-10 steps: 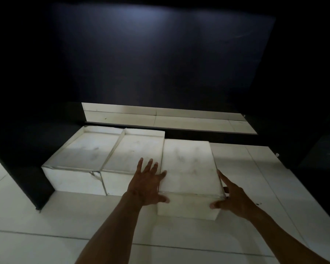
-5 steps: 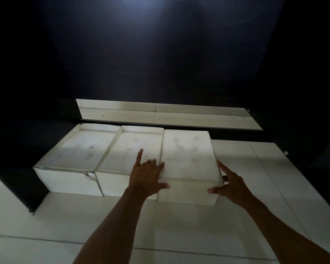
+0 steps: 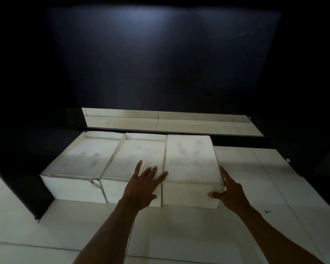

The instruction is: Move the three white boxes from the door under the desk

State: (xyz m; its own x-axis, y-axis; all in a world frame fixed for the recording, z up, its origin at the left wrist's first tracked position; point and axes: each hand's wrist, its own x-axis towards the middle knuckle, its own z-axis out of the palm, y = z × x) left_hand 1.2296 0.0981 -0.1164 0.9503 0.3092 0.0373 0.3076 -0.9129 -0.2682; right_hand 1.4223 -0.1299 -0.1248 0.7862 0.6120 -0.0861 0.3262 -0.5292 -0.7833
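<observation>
Three white boxes stand side by side on the pale tiled floor under the dark desk (image 3: pixel 160 54). The left box (image 3: pixel 84 159) and the middle box (image 3: pixel 139 151) touch each other. The right box (image 3: pixel 191 159) sits flush against the middle one, its front face almost level with theirs. My left hand (image 3: pixel 143 185) lies flat with fingers spread over the seam between the middle and right boxes. My right hand (image 3: pixel 229 191) presses on the right box's front right corner, thumb on its front face.
A dark desk leg panel (image 3: pixel 23 178) stands at the left, close to the left box. Another dark panel (image 3: pixel 312 149) closes the right side. Bare floor tiles (image 3: pixel 255 178) lie to the right of the boxes and in front of them.
The right box has slid further back under the desk, coming almost level with the other two. Both hands followed it forward.
</observation>
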